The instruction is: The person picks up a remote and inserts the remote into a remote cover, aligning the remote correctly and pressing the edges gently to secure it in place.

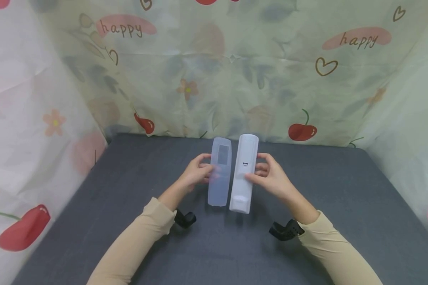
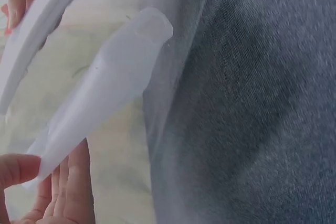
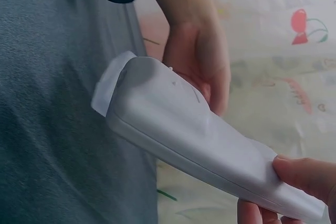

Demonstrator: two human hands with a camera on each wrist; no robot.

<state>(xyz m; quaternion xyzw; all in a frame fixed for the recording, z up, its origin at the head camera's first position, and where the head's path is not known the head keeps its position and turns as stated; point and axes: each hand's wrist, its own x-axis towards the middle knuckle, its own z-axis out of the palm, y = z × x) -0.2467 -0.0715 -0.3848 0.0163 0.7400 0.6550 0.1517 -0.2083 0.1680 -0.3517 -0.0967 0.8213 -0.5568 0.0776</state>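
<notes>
My left hand (image 1: pixel 199 171) pinches a translucent, floppy remote cover (image 1: pixel 219 173) at its middle, thumb in front and fingers behind. In the left wrist view the cover (image 2: pixel 105 93) slants up from my fingers (image 2: pixel 65 192). My right hand (image 1: pixel 266 174) grips a white remote control (image 1: pixel 243 174) by its sides, back face towards me. The two are held upright side by side, close together, above the grey table (image 1: pixel 128 221). From the right wrist view the remote (image 3: pixel 184 129) runs out from my thumb (image 3: pixel 304 177), with the left hand (image 3: pixel 199 56) behind it.
Printed sheets with cherries, flowers and "happy" (image 1: pixel 235 79) wall the table in at the back and on both sides. Black wrist-camera mounts (image 1: pixel 184 218) (image 1: pixel 285 230) hang under both beige sleeves.
</notes>
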